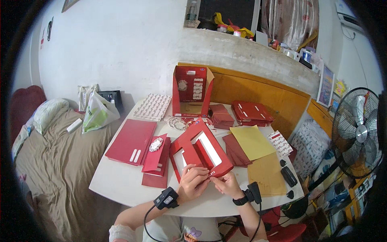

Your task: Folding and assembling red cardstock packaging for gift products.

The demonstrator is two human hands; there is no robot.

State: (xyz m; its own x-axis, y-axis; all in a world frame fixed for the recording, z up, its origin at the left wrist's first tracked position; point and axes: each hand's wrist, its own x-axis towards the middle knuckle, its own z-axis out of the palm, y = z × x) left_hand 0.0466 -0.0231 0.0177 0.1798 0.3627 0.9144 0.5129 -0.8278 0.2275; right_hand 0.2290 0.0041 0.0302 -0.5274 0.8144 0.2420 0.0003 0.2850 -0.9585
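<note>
A red cardboard box (194, 153) with cut-out windows lies tilted on the white table in front of me. My left hand (193, 182) has its fingers bent and pressed against the box's near edge. Close beside it, my right hand (227, 186) pinches the same edge near the right corner. The fingertips of both hands almost meet, and whatever small part lies under them is hidden. Left of the box is a red folded card (155, 159) with a white oval ornament. Dark red envelopes (237, 151) are fanned out to its right.
Large red folders (131, 141) lie left on the table (109, 177). Behind stands an open red display box (176, 97), near patterned white sheets (153, 105) and a red stack (252, 113). Yellow sheets (254, 143) and a black case (288, 176) are right, beyond them a fan (356, 133).
</note>
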